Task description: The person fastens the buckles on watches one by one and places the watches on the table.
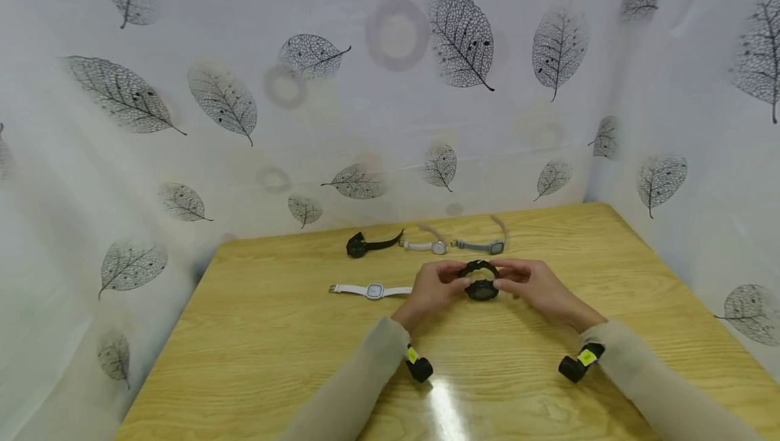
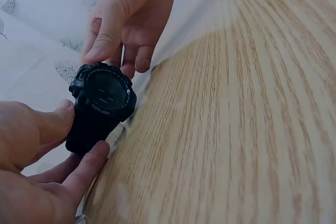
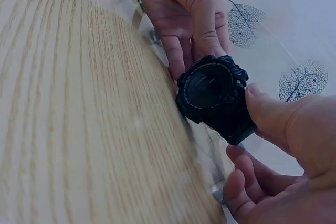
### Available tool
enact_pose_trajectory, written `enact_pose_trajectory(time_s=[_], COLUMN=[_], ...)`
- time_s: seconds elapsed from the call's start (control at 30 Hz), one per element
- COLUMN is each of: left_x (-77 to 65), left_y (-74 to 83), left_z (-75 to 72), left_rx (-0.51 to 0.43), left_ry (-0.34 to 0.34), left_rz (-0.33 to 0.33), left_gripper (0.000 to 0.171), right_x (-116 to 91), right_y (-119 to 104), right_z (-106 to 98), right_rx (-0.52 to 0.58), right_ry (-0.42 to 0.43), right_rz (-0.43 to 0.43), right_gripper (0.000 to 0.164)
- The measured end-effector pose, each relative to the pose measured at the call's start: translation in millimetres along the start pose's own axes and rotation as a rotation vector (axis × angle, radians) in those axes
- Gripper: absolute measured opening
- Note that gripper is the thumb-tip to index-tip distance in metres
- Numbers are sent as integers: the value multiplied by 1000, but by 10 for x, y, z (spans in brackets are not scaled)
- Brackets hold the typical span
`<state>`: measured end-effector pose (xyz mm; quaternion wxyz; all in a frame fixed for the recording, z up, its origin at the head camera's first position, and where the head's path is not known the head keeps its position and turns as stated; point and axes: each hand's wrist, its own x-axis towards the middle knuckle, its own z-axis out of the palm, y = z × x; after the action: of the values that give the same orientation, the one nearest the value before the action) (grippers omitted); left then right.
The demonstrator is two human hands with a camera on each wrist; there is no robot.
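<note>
Between my two hands is a black digital wristwatch, its round dial tilted toward me and its strap looped behind. My left hand holds it from the left, thumb at the side of the case and fingers at the strap. From the other side my right hand grips it in the same way. Close up in the left wrist view, the black watch shows a chunky bezel with a dark face. The right wrist view shows the right thumb against the watch's side.
Behind the hands, a black watch, a pale pink-strapped watch and a blue-grey watch lie in a row. A white watch lies flat left of my left hand, which overlaps its strap end. Leaf-patterned curtains surround the wooden table.
</note>
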<state>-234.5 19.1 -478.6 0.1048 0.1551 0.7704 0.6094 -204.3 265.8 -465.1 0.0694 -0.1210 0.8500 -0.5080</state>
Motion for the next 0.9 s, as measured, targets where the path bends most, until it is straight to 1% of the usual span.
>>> enact_pose_trajectory(time_s=[0.07,0.23,0.37,0.53,0.77,0.9], left_x=[9,21,35,60,84,89], left_y=[-3,25,39,35,32,28], left_z=[4,17,37,74,90,93], left_rx=[31,60,81,137,163,163], left_ry=[11,24,12,0,5,0], left_rz=[18,-5,-25,-32,-26,-17], left_gripper=[32,31,36,46,47,47], right_x=[15,47,64,92,119,123], right_y=[5,34,58,71,106,113], right_z=[5,15,6,-29,-77,-84], right_rx=[-26,-86,-89,-98,-123,-124], right_ry=[13,26,20,-2,-34,-35], right_rz=[-1,-7,8,16,-10,-5], right_gripper=[55,54,52,50,51,51])
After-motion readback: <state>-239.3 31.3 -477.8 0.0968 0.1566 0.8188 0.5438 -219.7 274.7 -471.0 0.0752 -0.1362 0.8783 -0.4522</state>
